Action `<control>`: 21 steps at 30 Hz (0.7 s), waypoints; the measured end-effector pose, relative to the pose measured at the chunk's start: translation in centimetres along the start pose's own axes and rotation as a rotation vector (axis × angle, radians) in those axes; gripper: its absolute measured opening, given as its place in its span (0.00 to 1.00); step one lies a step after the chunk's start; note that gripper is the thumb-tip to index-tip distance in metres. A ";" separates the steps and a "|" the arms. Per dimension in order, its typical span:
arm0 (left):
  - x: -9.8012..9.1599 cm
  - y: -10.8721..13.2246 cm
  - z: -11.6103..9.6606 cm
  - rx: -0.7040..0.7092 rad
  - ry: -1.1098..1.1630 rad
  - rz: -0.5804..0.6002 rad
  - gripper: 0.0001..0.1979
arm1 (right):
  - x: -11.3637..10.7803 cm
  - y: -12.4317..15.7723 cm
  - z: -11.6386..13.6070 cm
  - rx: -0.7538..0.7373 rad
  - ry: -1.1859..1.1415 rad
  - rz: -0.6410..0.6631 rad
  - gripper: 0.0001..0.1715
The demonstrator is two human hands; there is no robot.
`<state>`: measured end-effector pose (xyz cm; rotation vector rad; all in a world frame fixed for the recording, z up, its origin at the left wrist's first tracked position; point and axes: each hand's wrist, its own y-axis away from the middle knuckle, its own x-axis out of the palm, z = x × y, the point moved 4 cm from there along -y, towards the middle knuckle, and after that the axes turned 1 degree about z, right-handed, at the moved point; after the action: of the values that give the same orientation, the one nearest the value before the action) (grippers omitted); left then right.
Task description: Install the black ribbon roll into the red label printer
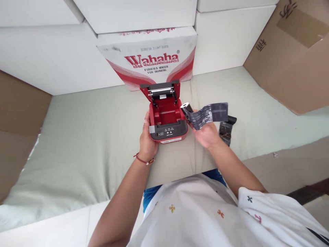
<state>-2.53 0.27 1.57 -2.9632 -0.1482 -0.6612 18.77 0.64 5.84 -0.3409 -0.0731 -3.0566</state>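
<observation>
The red printer (168,131) sits on the cloth-covered table (84,137), its panel facing the person, its lid (160,86) raised, its bay (167,116) showing red walls. The left hand (148,140) touches its left side, finger closure unclear. Just right, the right hand's (207,134) fingers grip a dark roll (189,109), white end up-left, long axis slanting down-right, strip (208,113) trailing rightward. Behind stands the Wahaha box (154,61).

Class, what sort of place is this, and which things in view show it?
Probably a storeroom or makeshift workspace, though one view can't settle it: white boxes are stacked along the back, a brown carton stands at the right, and a cloth covers the work surface.
</observation>
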 end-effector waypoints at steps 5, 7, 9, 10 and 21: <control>-1.4 -0.4 0.7 0.020 0.020 -0.095 0.27 | -6.5 -1.3 3.0 -0.060 0.409 0.063 0.27; -1.7 -0.5 0.9 0.022 0.015 -0.133 0.27 | -8.0 -2.4 3.2 -0.096 0.740 0.082 0.25; -1.7 -0.5 1.0 0.027 0.006 -0.147 0.26 | -8.4 -3.4 2.8 -0.125 0.962 0.099 0.22; -1.6 -0.5 1.0 0.026 0.003 -0.146 0.26 | -8.4 -3.8 2.5 -0.135 1.020 0.112 0.21; -1.6 -0.5 0.9 0.033 -0.060 -0.141 0.25 | -16.6 -1.8 5.2 -0.064 1.462 -0.019 0.20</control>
<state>-3.71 0.77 0.13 -2.9621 -0.3727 -0.5789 35.93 3.70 7.12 1.7897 0.0995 -2.5110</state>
